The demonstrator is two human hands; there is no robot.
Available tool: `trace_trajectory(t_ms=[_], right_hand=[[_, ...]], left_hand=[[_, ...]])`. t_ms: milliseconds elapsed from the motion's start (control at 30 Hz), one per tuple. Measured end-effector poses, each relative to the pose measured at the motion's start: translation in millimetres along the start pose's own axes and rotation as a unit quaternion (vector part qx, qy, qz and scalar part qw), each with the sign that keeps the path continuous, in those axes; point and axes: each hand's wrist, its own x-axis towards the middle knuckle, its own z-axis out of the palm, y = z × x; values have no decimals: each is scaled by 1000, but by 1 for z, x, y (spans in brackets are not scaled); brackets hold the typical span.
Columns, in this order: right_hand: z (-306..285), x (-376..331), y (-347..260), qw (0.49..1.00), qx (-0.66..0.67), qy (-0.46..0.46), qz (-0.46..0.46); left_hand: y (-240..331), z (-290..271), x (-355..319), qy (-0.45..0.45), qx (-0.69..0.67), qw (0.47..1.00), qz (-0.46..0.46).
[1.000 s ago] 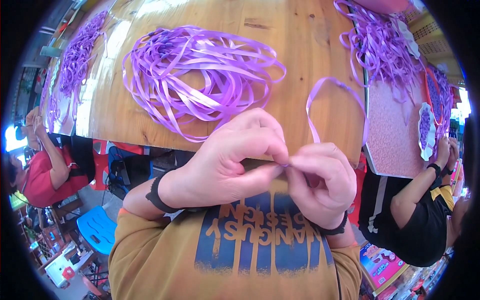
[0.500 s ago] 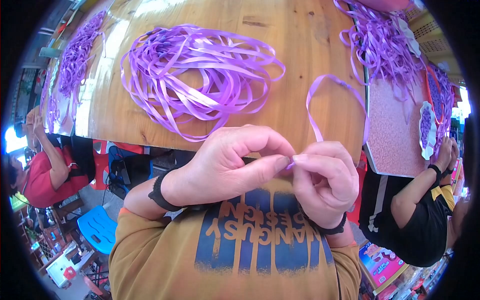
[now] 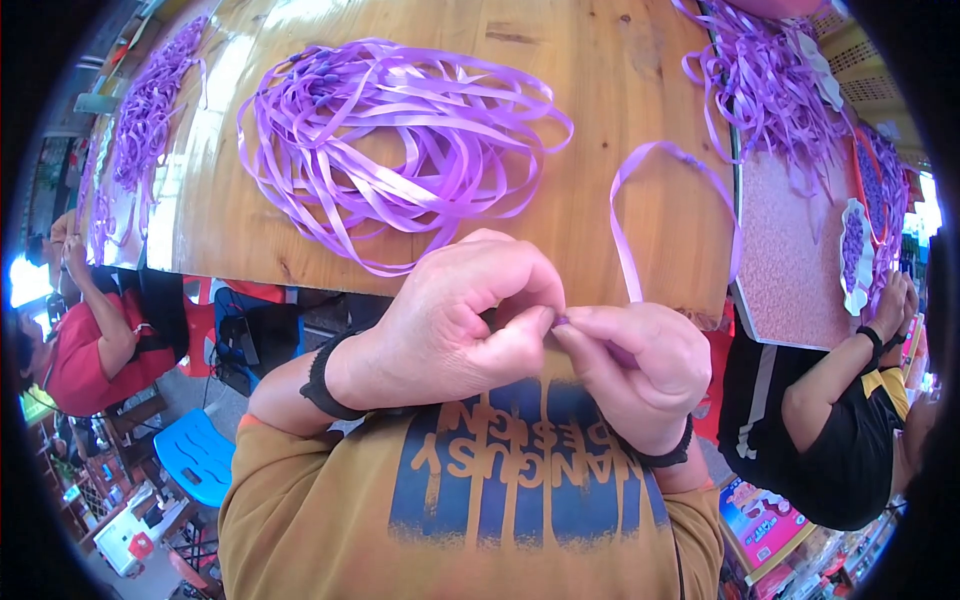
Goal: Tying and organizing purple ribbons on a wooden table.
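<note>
A thin purple ribbon [image 3: 622,240] loops over the table edge and runs down to my two hands. My left hand [image 3: 470,315] pinches a small purple bit of it between thumb and forefinger. Right beside it, fingertips almost touching, my right hand [image 3: 640,365] grips the ribbon in a pinch too. Only a tiny purple piece shows between the fingertips; the rest is hidden by the fingers. Beyond my hands a large coiled bundle of purple ribbons [image 3: 400,165] lies on the table, its darker knotted ends gathered at the upper left.
The wooden table [image 3: 590,90] stretches out in front of me. To the right, a pink speckled table [image 3: 790,270] carries a heap of purple ribbons [image 3: 770,90]. Another ribbon pile [image 3: 150,115] lies far left. One person in red [image 3: 95,345] and one in black [image 3: 840,430] sit at the sides.
Both hands have shifted slightly left, and their fingertips have drawn closer together. The ribbon loop on the table has moved a little with them.
</note>
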Motion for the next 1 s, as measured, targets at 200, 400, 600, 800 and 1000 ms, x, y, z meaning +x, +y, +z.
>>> trace_trajectory(t_ms=[200, 400, 600, 800, 1000], right_hand=[[-3, 0, -7, 999, 3, -17, 43], [2, -1, -9, 999, 9, 1, 53], [1, -1, -8, 999, -2, 1, 49], [12, -4, -7, 999, 31, -10, 27], [5, -12, -4, 997, 43, -60, 15]], left_hand=[[-1, -5, -3, 21, -6, 1000, 9], [-5, -9, -6, 40, 33, 998, 33], [5, -9, 0, 69, 140, 978, 138], [8, -1, -4, 33, 324, 928, 183], [1, -9, -6, -20, 280, 943, 177]])
